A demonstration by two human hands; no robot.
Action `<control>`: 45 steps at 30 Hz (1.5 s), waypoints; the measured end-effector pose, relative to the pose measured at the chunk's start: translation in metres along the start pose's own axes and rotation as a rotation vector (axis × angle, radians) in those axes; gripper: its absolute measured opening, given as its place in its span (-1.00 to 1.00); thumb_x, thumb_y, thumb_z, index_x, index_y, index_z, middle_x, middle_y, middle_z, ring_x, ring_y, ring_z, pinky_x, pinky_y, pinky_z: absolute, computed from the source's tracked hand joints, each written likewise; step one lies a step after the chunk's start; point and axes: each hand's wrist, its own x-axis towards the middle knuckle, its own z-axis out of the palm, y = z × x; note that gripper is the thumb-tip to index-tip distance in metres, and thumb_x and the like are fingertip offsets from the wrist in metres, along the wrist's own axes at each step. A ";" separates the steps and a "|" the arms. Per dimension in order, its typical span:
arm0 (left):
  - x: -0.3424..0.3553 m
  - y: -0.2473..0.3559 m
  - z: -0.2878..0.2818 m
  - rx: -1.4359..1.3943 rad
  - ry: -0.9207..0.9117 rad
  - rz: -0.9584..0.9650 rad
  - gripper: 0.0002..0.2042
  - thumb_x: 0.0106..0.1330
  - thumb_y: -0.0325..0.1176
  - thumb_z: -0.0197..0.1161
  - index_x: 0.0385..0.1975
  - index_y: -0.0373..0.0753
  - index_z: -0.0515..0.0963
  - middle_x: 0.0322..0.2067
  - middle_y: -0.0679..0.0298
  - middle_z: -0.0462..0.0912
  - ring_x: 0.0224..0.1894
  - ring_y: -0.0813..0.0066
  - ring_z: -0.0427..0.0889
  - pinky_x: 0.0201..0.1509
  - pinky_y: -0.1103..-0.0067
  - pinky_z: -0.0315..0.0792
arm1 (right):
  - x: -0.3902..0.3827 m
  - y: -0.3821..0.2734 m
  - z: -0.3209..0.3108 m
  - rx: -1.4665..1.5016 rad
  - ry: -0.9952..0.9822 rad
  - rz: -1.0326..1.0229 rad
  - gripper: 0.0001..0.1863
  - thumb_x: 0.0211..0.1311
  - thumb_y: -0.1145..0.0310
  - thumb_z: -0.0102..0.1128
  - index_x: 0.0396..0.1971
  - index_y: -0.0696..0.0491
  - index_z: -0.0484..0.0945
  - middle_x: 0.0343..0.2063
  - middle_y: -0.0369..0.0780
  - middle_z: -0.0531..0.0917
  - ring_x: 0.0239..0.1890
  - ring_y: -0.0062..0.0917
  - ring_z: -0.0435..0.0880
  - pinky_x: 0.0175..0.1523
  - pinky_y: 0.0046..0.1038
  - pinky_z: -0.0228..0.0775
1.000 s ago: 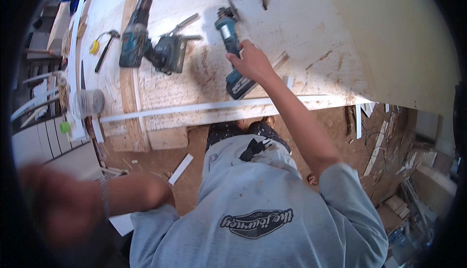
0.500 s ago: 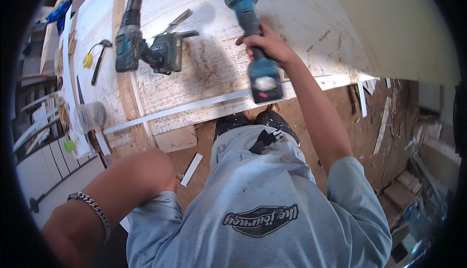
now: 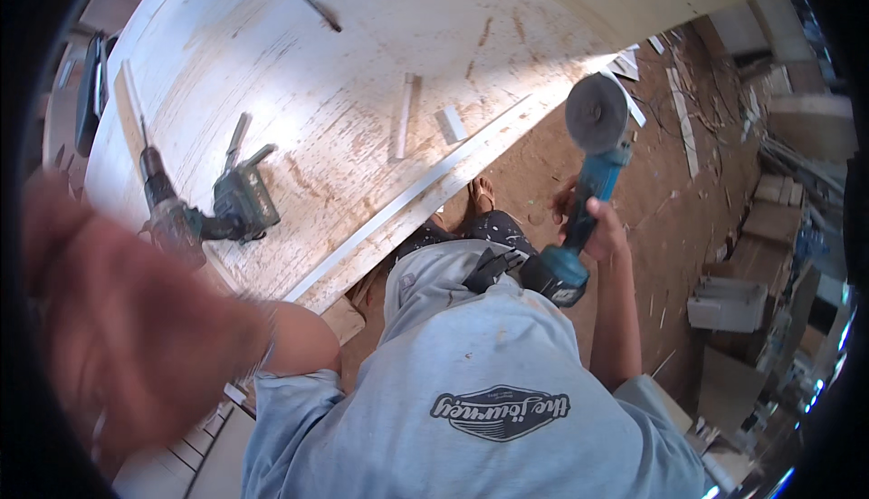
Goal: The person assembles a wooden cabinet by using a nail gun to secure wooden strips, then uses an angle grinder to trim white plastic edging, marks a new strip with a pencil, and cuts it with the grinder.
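Note:
A teal and black cordless angle grinder (image 3: pixel 587 193) is gripped round its slim body by my right hand (image 3: pixel 605 232). Its round grey disc (image 3: pixel 596 113) faces up, at the table's edge, and the battery end comes close to my shirt. Close to the camera at the left, my left hand (image 3: pixel 136 318) is a large smear of motion, so its fingers cannot be made out. Beyond it, a teal cordless drill (image 3: pixel 174 218) with a long bit lies on the white worktable (image 3: pixel 317 73), partly hidden by that hand.
Two short light strips (image 3: pixel 405 117) and a small white offcut (image 3: pixel 451 125) lie on the table, with a thin dark piece (image 3: pixel 321 14) farther back. A long white strip (image 3: pixel 389 214) runs along the near edge. Wood scraps and boxes (image 3: pixel 727 304) litter the brown floor at right.
My right hand has carried the grinder from above the table to the right, beside my body. My left arm has swung up into view, and the view has turned rightward.

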 end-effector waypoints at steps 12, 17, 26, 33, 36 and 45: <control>-0.266 -0.253 0.087 0.709 -0.486 -0.579 -0.71 0.25 -0.40 0.37 -0.04 -0.28 0.63 -0.13 0.12 0.56 0.01 0.09 0.53 0.14 0.30 0.45 | -0.023 0.023 -0.002 -0.734 0.449 -0.178 -0.16 -0.02 0.40 0.55 0.26 0.12 0.25 -0.37 -0.26 0.53 -0.50 -0.57 0.56 -0.49 -0.45 0.47; -0.265 -0.263 0.106 0.755 -0.413 -0.499 -0.73 0.24 -0.35 0.39 -0.08 -0.26 0.67 -0.17 0.19 0.58 -0.06 0.14 0.55 0.10 0.32 0.46 | 0.007 -0.003 -0.012 -0.896 0.300 -0.016 -0.21 0.06 0.40 0.46 0.27 0.21 0.22 -0.39 -0.21 0.53 -0.63 -0.56 0.54 -0.54 -0.46 0.46; -0.277 -0.257 0.117 0.763 -0.361 -0.546 -0.78 0.25 -0.27 0.39 -0.18 -0.22 0.71 -0.21 0.23 0.57 -0.06 0.23 0.57 0.06 0.38 0.50 | 0.042 -0.039 -0.019 -1.167 0.046 0.110 -0.21 0.08 0.41 0.36 0.27 0.31 0.16 -0.43 -0.14 0.57 -0.63 -0.52 0.61 -0.55 -0.40 0.49; -0.275 -0.257 0.118 0.755 -0.309 -0.578 -0.85 0.28 -0.30 0.34 -0.34 -0.25 0.70 -0.27 0.22 0.57 -0.08 0.24 0.57 0.03 0.37 0.50 | 0.052 -0.036 -0.007 -1.196 -0.006 0.153 -0.34 0.12 0.44 0.30 0.19 0.30 0.22 -0.46 -0.16 0.56 -0.67 -0.52 0.59 -0.59 -0.40 0.47; -0.278 -0.261 0.119 0.765 -0.294 -0.560 -0.85 0.28 -0.30 0.33 -0.38 -0.26 0.69 -0.28 0.23 0.57 -0.10 0.23 0.58 0.02 0.36 0.51 | 0.051 -0.031 -0.008 -1.175 0.013 0.126 -0.39 0.12 0.46 0.28 0.15 0.29 0.24 -0.47 -0.17 0.56 -0.68 -0.52 0.59 -0.60 -0.40 0.47; -0.279 -0.261 0.118 0.755 -0.289 -0.556 -0.85 0.28 -0.30 0.34 -0.36 -0.24 0.72 -0.30 0.24 0.58 -0.14 0.24 0.59 -0.01 0.35 0.51 | 0.063 -0.033 -0.011 -1.182 -0.015 0.127 -0.42 0.13 0.46 0.25 0.13 0.30 0.25 -0.50 -0.18 0.55 -0.68 -0.53 0.58 -0.59 -0.39 0.46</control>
